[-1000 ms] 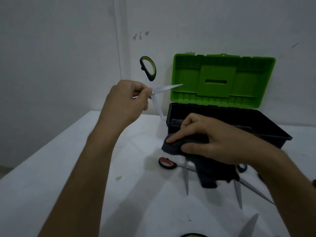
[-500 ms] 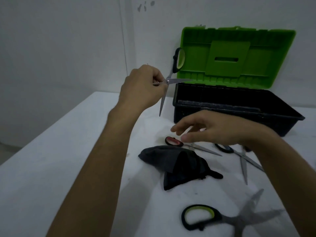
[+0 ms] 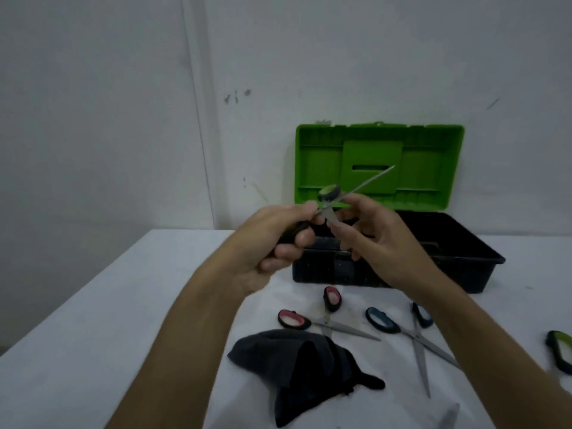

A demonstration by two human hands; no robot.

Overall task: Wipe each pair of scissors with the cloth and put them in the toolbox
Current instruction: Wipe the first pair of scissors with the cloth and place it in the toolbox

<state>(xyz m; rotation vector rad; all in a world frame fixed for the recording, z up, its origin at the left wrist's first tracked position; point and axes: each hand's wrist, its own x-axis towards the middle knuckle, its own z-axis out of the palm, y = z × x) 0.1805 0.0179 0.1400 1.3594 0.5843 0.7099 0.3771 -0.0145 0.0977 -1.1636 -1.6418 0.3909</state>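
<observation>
Both hands hold the green-and-black-handled steel scissors [image 3: 335,202] up in front of the open toolbox.

Left hand [image 3: 272,249] fingers curl round the black handle; right hand [image 3: 376,243] fingers pinch a blade, probably to close the spread blades before stowing in the green-lidded black plastic toolbox [image 3: 464,261] just behind. Dark grey cloth [image 3: 297,363] lies crumpled on the white surface [image 3: 108,320], near red-handled scissors [image 3: 312,320] and blue-handled scissors [image 3: 408,332], likely awaiting wiping.

A white table [image 3: 93,320] stands against plain, dimly lit white walls [image 3: 93,103] with a few dark scuffs.
</observation>
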